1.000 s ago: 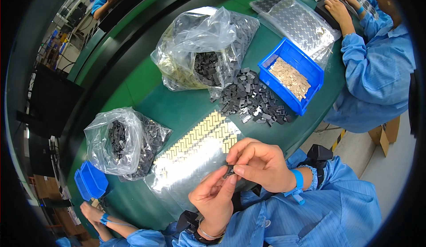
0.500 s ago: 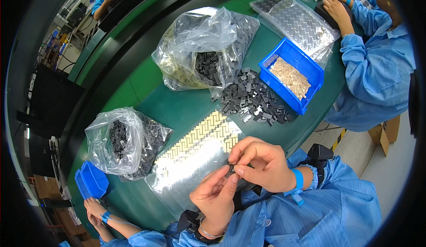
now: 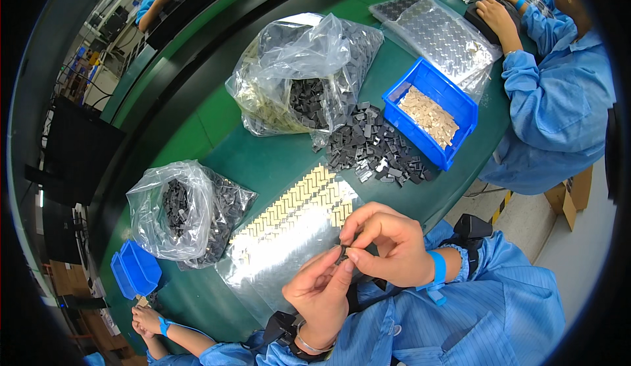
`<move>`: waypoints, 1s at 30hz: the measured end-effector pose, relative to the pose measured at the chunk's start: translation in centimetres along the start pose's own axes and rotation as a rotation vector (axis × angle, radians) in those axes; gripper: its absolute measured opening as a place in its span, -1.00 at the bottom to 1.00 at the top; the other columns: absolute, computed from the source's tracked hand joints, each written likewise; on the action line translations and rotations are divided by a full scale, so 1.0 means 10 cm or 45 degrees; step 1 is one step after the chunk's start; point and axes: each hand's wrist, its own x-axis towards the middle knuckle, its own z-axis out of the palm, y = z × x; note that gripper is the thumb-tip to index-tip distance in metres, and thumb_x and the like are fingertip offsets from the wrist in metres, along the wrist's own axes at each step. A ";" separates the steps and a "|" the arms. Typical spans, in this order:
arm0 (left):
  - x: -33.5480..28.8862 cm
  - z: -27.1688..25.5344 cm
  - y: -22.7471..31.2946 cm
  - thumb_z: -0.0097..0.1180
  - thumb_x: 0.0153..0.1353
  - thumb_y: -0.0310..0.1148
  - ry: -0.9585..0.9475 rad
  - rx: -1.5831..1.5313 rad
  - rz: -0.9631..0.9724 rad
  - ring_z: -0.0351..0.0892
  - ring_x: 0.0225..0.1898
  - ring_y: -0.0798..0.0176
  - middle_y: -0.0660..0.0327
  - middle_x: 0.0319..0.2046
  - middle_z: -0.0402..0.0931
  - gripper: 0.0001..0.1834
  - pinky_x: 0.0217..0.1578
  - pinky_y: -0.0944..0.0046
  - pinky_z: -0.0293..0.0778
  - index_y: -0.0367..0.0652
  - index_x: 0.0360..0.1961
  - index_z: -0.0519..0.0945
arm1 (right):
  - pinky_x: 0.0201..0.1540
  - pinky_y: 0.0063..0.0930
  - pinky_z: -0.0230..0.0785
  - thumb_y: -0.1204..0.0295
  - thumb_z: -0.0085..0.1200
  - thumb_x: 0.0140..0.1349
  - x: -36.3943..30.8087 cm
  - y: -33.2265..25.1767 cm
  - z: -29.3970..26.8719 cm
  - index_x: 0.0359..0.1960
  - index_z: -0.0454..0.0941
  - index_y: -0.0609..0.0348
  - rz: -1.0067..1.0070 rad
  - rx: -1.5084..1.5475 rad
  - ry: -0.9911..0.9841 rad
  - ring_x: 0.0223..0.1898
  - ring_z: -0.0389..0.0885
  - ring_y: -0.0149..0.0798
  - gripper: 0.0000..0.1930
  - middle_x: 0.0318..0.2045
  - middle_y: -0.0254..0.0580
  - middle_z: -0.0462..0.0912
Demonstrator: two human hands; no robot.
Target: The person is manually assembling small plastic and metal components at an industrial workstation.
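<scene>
Close to my body, both hands meet over the near edge of a clear plastic sheet. A small black plastic part (image 3: 342, 255) is pinched between the fingertips of my left hand (image 3: 320, 290) and my right hand (image 3: 388, 247); the fingers cover much of it. Beyond them, rows of small cream-coloured rectangular pieces (image 3: 289, 201) lie in a slanting pattern on the clear sheet (image 3: 263, 277). Farther out spreads a loose pile of small black parts (image 3: 374, 146), next to a large clear bag (image 3: 296, 57) holding more of them.
Right of the pile stands a blue bin (image 3: 420, 129) of thin tan pieces. Clear trays (image 3: 444, 37) lie at far right, beside a co-worker's hands (image 3: 497, 21). At left are a smaller bag (image 3: 190, 211) of black parts, a blue bin (image 3: 136, 267) and another person's hands (image 3: 146, 320).
My hands have barely moved and still pinch the black part. At lower left, the other person's hands have shifted slightly, and a tan piece now shows by them.
</scene>
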 end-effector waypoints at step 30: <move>0.08 -0.04 0.03 0.00 0.11 -0.67 0.011 -0.508 -0.285 0.58 -0.32 0.23 0.01 -0.33 0.57 -0.83 -0.21 0.28 0.51 -0.38 -0.25 0.54 | -0.14 -0.51 0.32 0.70 0.07 0.00 0.02 0.01 0.06 -0.49 0.43 0.28 0.235 0.322 -0.026 -0.21 0.41 -0.38 -0.91 -0.25 -0.12 0.43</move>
